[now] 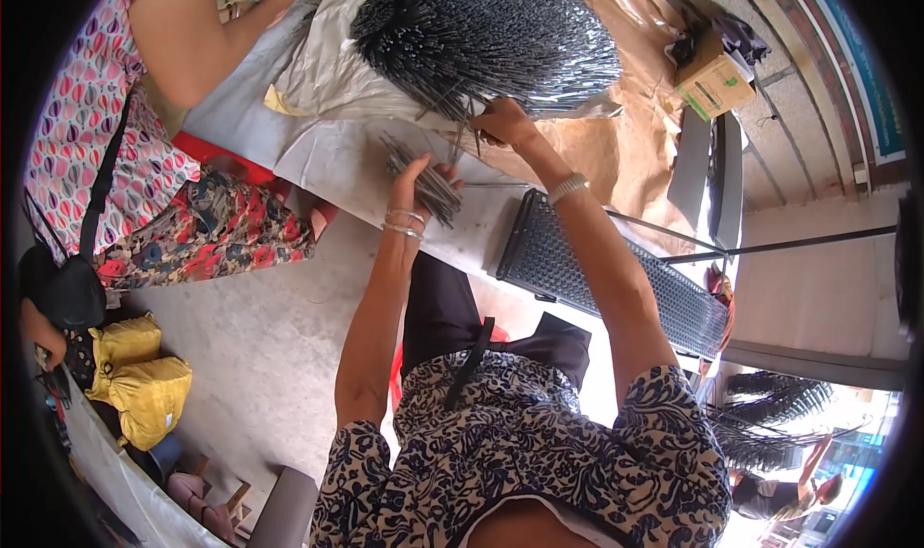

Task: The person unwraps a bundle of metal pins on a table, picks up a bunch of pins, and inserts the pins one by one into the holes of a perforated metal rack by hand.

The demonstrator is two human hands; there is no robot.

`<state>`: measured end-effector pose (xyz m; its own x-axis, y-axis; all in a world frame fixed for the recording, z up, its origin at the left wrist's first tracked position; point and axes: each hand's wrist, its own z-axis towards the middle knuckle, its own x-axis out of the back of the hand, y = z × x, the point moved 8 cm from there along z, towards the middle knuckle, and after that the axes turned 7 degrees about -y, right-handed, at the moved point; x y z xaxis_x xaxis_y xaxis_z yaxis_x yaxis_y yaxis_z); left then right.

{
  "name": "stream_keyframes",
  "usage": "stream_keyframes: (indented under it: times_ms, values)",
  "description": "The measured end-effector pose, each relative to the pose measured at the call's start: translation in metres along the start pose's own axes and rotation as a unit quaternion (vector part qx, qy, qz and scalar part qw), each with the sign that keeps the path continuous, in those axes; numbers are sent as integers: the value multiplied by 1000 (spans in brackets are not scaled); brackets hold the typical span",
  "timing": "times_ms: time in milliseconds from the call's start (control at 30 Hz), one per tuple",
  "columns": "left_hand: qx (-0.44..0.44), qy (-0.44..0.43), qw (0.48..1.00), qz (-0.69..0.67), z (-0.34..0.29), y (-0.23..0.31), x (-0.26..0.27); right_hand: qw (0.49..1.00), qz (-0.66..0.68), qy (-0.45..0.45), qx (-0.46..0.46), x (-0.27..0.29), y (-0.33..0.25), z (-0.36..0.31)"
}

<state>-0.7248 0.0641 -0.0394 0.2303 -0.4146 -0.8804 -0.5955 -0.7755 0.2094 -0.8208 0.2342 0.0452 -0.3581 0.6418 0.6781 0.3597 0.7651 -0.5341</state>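
A thick bundle of thin dark rods (439, 194) lies across my left hand (412, 182), gripped between thumb and fingers. My right hand (505, 123) is closed in a pinch on a few thin rods (466, 134), which point down and left toward the bundle. Just beyond my right hand rises a large heap of the same thin rods (491, 43), dark at its left end and shinier to the right. It rests on crumpled plastic sheeting (318, 57) and brown paper (647, 28).
A long black tray with a gridded surface (616, 274) lies under my right forearm. A cardboard box (715, 75) stands at the far right. Another person in a patterned top (96, 144) sits at the left of the table. Yellow sacks (144, 384) are on the floor at left.
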Motion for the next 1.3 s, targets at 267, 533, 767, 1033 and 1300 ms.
stream_keyframes:
  times_ms: [267,533,767,1033,1300]
  values:
    - [28,-63,996,52,9,-5,-7,986,35,-94,134,-55,-47,-76]
    - [-141,44,986,78,-3,42,-18,882,-382,54,271,-45,-54,-40]
    - [-348,31,867,356,-4,57,-32,843,-416,23,340,-42,-58,-42]
    - [-316,78,878,352,0,55,-21,906,-330,-138,226,-51,-15,-68]
    - [-60,77,991,88,11,26,-5,881,-384,-152,230,-65,-19,-57]
